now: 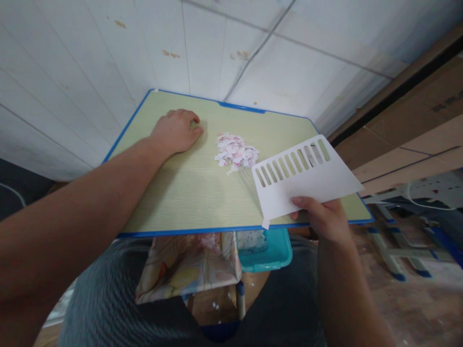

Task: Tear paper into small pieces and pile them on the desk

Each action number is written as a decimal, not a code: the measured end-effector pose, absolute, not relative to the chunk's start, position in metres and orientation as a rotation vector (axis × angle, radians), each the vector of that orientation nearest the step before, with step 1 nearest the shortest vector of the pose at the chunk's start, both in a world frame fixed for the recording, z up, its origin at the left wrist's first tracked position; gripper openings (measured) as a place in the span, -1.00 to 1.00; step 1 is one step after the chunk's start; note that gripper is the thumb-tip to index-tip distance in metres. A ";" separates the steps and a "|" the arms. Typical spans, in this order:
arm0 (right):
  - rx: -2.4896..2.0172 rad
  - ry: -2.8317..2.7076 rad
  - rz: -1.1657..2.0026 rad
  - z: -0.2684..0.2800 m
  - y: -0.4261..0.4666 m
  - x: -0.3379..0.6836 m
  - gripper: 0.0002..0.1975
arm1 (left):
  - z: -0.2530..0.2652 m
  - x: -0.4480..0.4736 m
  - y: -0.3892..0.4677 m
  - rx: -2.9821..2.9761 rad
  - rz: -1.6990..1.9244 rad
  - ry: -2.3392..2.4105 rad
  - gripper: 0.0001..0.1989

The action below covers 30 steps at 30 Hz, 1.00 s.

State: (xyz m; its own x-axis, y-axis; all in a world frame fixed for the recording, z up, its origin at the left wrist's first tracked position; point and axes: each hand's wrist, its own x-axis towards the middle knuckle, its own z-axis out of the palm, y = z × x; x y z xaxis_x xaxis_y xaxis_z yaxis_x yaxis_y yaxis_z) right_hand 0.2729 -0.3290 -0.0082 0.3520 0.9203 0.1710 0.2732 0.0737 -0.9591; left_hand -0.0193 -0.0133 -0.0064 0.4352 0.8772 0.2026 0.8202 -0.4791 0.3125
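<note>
My right hand (327, 219) grips a white card (307, 185) with a row of long slots cut along its far edge; the thumb lies on top. The card is tilted over the right part of the table. A small white scrap (265, 224) shows at its lower left corner. Left of the card, a heap of small white and pinkish paper scraps (236, 149) lies on the table. My left hand (177, 130) rests on the tabletop left of the heap, fingers loosely bent, thumb apart, holding nothing.
The pale green table (195, 193) has a blue rim and stands against a white wall (202, 43). Below its near edge are a patterned cloth holder (191, 274) and a turquoise tub (278, 248) with white pieces. Cardboard boxes (408, 111) stand at right.
</note>
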 end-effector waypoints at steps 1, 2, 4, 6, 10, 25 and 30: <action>-1.442 -1.156 0.712 -0.009 -0.329 0.273 -0.70 | -0.006 -0.019 -0.014 2.513 0.505 1.502 -0.45; -1.432 -1.157 0.724 -0.009 -0.330 0.274 -0.71 | -0.006 -0.019 -0.014 2.510 0.502 1.503 -0.45; -1.417 -1.156 0.745 -0.010 -0.330 0.276 -0.72 | -0.005 -0.019 -0.014 2.513 0.500 1.498 -0.42; -1.405 -1.146 0.759 -0.012 -0.331 0.278 -0.73 | -0.005 -0.019 -0.014 2.513 0.498 1.496 -0.42; -1.395 -1.134 0.791 -0.014 -0.332 0.281 -0.73 | -0.006 -0.019 -0.014 2.528 0.511 1.490 -0.42; -1.343 -1.083 0.792 -0.014 -0.330 0.280 -0.80 | -0.016 -0.021 -0.005 2.499 0.576 1.471 -0.41; -1.401 -1.051 0.643 -0.016 -0.316 0.281 -0.72 | -0.011 -0.021 -0.013 2.538 0.529 1.493 -0.43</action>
